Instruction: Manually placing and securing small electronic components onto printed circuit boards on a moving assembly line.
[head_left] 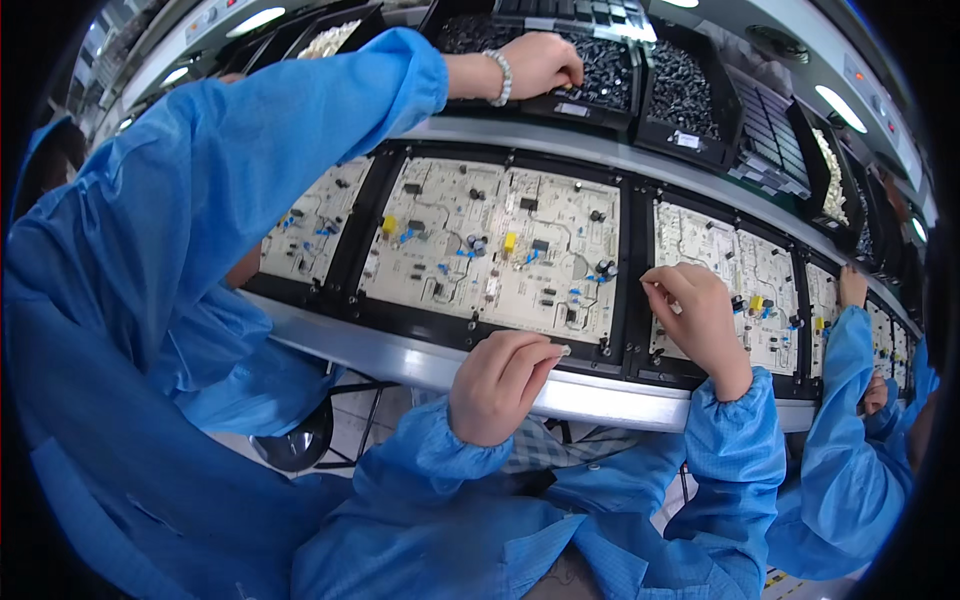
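Note:
My left hand (497, 388) is closed in a pinch over the near edge of the black carrier frame (420, 312). A small whitish component (565, 350) pokes out at its fingertips. My right hand (697, 318) hovers over the bar between two carriers, thumb and fingers pressed together. Whatever it may hold is too small to make out. Between my hands and beyond them lies a pale circuit board panel (450, 215), fitted with yellow blocks, blue parts, black chips and round capacitors. Another board panel (690, 225) sits in the carrier on the right, partly behind my right hand.
A co-worker's arm (250, 130) crosses from the left, its hand (535, 65) at a bin of dark parts (605, 75). More bins (685, 95) line the far side. Another co-worker's sleeve (845, 400) is at the right. A metal rail (600, 398) runs along the front.

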